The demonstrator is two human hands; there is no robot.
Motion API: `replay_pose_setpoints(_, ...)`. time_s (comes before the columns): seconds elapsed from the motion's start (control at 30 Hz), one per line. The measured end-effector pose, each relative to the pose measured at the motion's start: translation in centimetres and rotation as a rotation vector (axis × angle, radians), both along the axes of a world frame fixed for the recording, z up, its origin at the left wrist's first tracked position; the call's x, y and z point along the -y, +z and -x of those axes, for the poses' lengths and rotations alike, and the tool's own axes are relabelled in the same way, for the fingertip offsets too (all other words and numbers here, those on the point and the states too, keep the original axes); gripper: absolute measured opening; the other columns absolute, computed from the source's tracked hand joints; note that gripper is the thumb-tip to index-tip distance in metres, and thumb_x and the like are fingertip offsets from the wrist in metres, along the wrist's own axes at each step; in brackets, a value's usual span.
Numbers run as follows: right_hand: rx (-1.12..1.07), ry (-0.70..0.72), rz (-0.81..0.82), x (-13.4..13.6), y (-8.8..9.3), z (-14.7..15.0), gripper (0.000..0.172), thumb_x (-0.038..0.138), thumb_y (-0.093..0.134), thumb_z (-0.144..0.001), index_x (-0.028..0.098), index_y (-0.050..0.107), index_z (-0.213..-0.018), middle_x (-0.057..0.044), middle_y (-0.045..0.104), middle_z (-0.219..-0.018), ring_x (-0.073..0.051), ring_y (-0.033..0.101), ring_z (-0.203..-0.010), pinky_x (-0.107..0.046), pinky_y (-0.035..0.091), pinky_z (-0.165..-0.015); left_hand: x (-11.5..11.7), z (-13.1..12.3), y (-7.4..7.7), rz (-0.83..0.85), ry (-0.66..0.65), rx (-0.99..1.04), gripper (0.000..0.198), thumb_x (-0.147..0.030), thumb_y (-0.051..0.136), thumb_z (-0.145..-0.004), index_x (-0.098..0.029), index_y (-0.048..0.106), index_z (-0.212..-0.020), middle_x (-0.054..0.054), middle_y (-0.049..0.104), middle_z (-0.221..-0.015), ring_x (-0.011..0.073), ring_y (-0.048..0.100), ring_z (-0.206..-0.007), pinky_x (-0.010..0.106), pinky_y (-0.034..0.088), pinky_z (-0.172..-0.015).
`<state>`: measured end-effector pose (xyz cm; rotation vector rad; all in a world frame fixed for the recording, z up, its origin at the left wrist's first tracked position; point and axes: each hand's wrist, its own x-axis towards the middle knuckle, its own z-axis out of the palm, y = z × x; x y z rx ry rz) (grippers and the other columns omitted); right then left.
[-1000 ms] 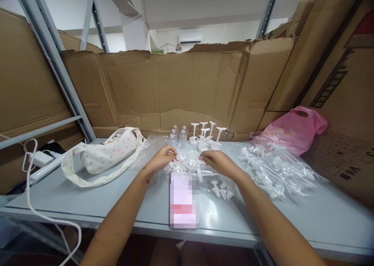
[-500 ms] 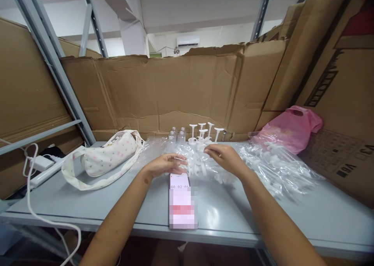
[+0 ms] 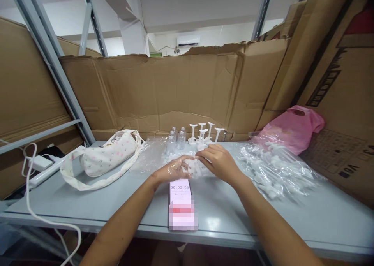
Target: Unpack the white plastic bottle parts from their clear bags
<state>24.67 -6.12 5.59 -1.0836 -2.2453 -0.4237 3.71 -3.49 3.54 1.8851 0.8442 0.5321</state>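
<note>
My left hand (image 3: 174, 168) is at the bag of white plastic parts (image 3: 194, 168), with clear film lying over its fingers. From the other side my right hand (image 3: 217, 160) pinches the bag's edge, fingertips close to those of the left. Just behind the hands stand several white pump-like pieces with T-shaped tops (image 3: 202, 131). Left of these are several small clear bottles (image 3: 181, 139). A phone (image 3: 179, 203) showing a running timer lies below the left hand. Some of the white parts are hidden by my fingers.
A white patterned shoulder bag (image 3: 109, 159) lies at left beside flat clear plastic bags (image 3: 152, 153). At right are a clear bag of white parts (image 3: 271, 176) and a pink plastic bag (image 3: 292, 127). Cardboard (image 3: 169, 90) walls the back; a white cable (image 3: 43, 219) hangs at left.
Both hands have come together over the bag of white parts: the left moved right, the right moved left. The bag is drawn nearer, and film now covers the left fingers.
</note>
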Motion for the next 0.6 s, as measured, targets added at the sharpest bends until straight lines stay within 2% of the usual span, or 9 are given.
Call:
replay_pose_setpoints(0.1, -0.188, -0.026, -0.153, 0.0, 0.4, -0.8, 0.024, 0.036, 0.049, -0.088, 0.024, 0.061, -0.104, -0.007, 0.068, -0.1, -0.024, 0.054, -0.099, -0.041, 0.032, -0.092, -0.1, 0.1, 0.0, 0.002, 0.087, 0.166, 0.064, -0.033, 0.068, -0.07, -0.024, 0.043, -0.128, 0.003, 0.054, -0.093, 0.0071, 0.05, -0.064, 0.02, 0.038, -0.055)
replay_pose_setpoints(0.2, -0.559, -0.125, -0.271, -0.1, 1.0, -2.0, 0.033, 0.038, 0.054, -0.084, 0.026, 0.055, -0.115, -0.007, 0.058, -0.122, -0.024, 0.046, -0.117, -0.043, 0.027, -0.103, -0.7, 0.4, 0.2, 0.044, 0.172, 0.358, 0.06, -0.035, 0.068, -0.07, -0.021, 0.046, -0.124, 0.006, 0.057, -0.093, 0.0102, 0.054, -0.073, 0.017, 0.032, -0.051)
replay_pose_setpoints(0.27, -0.857, -0.156, -0.234, -0.5, 1.1, -2.7, 0.044, 0.042, 0.055, -0.083, 0.026, 0.048, -0.123, -0.008, 0.048, -0.133, -0.023, 0.042, -0.123, -0.041, 0.029, -0.103, -1.2, 0.6, 0.2, 0.088, 0.243, 0.486, 0.062, -0.034, 0.069, -0.068, -0.021, 0.046, -0.124, 0.006, 0.059, -0.093, 0.0084, 0.052, -0.068, 0.017, 0.029, -0.049)
replay_pose_setpoints(0.3, -0.999, -0.135, -0.161, -0.9, 1.0, -3.0, 0.049, 0.045, 0.055, -0.082, 0.026, 0.045, -0.126, -0.009, 0.046, -0.135, -0.023, 0.041, -0.124, -0.041, 0.031, -0.103, -1.5, 0.6, 0.1, 0.115, 0.272, 0.546, 0.062, -0.034, 0.07, -0.067, -0.02, 0.047, -0.123, 0.006, 0.06, -0.093, 0.0063, 0.049, -0.063, 0.017, 0.029, -0.048)
replay_pose_setpoints(0.37, -1.229, -0.015, 0.128, -1.7, 0.6, -3.0, 0.053, 0.051, 0.056, -0.078, 0.025, 0.046, -0.123, -0.01, 0.048, -0.132, -0.023, 0.045, -0.122, -0.04, 0.037, -0.1, -2.1, 0.5, -0.1, 0.175, 0.294, 0.632, 0.06, -0.034, 0.071, -0.065, -0.02, 0.05, -0.12, 0.004, 0.06, -0.092, 0.0022, 0.04, -0.053, 0.017, 0.027, -0.047)
replay_pose_setpoints(0.47, -1.362, 0.239, 0.704, -2.9, -0.5, -1.9, 0.044, 0.057, 0.057, -0.075, 0.025, 0.054, -0.105, -0.009, 0.06, -0.115, -0.025, 0.059, -0.106, -0.043, 0.048, -0.09, -2.8, 0.0, -0.5, 0.26, 0.25, 0.678, 0.058, -0.033, 0.072, -0.064, -0.02, 0.053, -0.117, 0.003, 0.06, -0.09, 0.0, 0.034, -0.049, 0.016, 0.025, -0.045)
replay_pose_setpoints(0.5, -1.376, 0.294, 0.823, -3.1, -0.9, -1.3, 0.04, 0.056, 0.058, -0.075, 0.025, 0.056, -0.099, -0.008, 0.062, -0.11, -0.025, 0.062, -0.101, -0.044, 0.05, -0.088, -3.0, -0.3, -0.7, 0.29, 0.234, 0.672, 0.06, -0.033, 0.073, -0.062, -0.02, 0.053, -0.117, 0.003, 0.06, -0.09, 0.0, 0.035, -0.049, 0.016, 0.026, -0.046)
replay_pose_setpoints(0.53, -1.391, 0.329, 0.885, -3.4, -1.3, -0.7, 0.035, 0.054, 0.058, -0.075, 0.025, 0.056, -0.095, -0.007, 0.063, -0.108, -0.025, 0.063, -0.099, -0.044, 0.05, -0.088, -3.1, -0.5, -0.8, 0.317, 0.221, 0.659, 0.061, -0.034, 0.074, -0.061, -0.02, 0.054, -0.117, 0.004, 0.061, -0.09, 0.0003, 0.036, -0.049, 0.016, 0.027, -0.046)
replay_pose_setpoints(0.6, -1.453, 0.343, 0.908, -3.7, -1.8, 0.2, 0.028, 0.049, 0.061, -0.075, 0.025, 0.056, -0.089, -0.005, 0.064, -0.106, -0.023, 0.064, -0.096, -0.043, 0.051, -0.089, -3.3, -0.7, -1.0, 0.352, 0.209, 0.62, 0.063, -0.035, 0.076, -0.059, -0.019, 0.055, -0.117, 0.005, 0.061, -0.09, 0.0012, 0.039, -0.05, 0.016, 0.029, -0.046)
